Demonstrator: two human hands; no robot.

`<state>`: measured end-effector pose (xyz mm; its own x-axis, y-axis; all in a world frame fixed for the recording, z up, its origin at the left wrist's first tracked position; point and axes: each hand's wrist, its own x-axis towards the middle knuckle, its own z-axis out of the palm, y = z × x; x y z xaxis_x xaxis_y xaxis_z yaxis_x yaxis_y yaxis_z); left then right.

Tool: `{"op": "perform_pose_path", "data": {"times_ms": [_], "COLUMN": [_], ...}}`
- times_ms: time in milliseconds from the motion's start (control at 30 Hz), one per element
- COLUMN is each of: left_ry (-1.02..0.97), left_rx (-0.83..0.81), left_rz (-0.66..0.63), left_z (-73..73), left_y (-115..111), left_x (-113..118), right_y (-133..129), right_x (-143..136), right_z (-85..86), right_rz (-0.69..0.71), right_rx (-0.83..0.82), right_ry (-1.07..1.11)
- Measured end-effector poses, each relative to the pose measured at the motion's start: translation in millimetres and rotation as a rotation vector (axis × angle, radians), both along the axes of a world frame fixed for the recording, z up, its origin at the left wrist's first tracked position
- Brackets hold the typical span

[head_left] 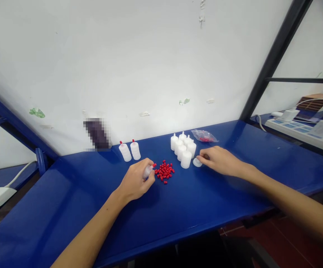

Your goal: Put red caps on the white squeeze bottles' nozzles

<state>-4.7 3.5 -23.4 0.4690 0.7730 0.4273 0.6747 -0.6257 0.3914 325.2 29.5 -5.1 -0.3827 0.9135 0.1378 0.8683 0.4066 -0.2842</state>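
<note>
**Two hands at a blue bench with bottles and red caps**

The left hand (pixel 137 178) is curled closed around a small white bottle (pixel 148 171), which lies nearly level in the fist with its red-capped tip pointing away from the palm toward the cap pile. Just beyond that tip, touching or nearly touching it, lies the pile of loose red caps (pixel 164 172) on the bench (pixel 66 208).

The right hand (pixel 219 160) rests palm down on the bench, well apart from the left. Its fingertips (pixel 202 158) pinch a second white bottle (pixel 197 162) lying on its side; only the end of that bottle shows, so how firmly it is held cannot be told.

Just beside the right fingertips, on the side toward the left hand, stands a cluster of uncapped bottles (pixel 183 147), upright and touching one another. Behind the right hand, near the wall, lies a clear bag (pixel 204 136) holding more red caps. Beyond the left hand, two capped bottles (pixel 130 150) stand side by side, leaning slightly. At the far right edge, well apart from both hands, a power strip (pixel 303 132) sits on a neighbouring surface.
</note>
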Motion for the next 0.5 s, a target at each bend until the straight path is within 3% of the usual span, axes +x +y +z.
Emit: {"op": "perform_pose_path", "data": {"times_ms": [133, 267, 333, 400, 500], "left_ry": [0.092, 0.134, 0.145, 0.172, 0.219], "left_rx": [-0.006, 0.013, 0.018, 0.024, 0.02], "left_rz": [-0.097, -0.114, -0.126, -0.157, -0.206], "left_z": [-3.1, -3.5, -2.9, -2.5, -1.0], "left_y": [2, -1, -5, -8, -12], "left_x": [3, 8, 13, 18, 22], "right_y": [7, -22, -38, -49, -50], "right_x": [-5, -22, -39, -60, -89], "right_z": [-1.6, 14.8, 18.1, 16.4, 9.2], "right_rz": [-0.051, -0.138, -0.028, 0.213, 0.308], "right_rx": [0.034, 0.145, 0.157, 0.037, -0.121], "right_ry": [0.076, 0.246, 0.324, 0.328, 0.354]}}
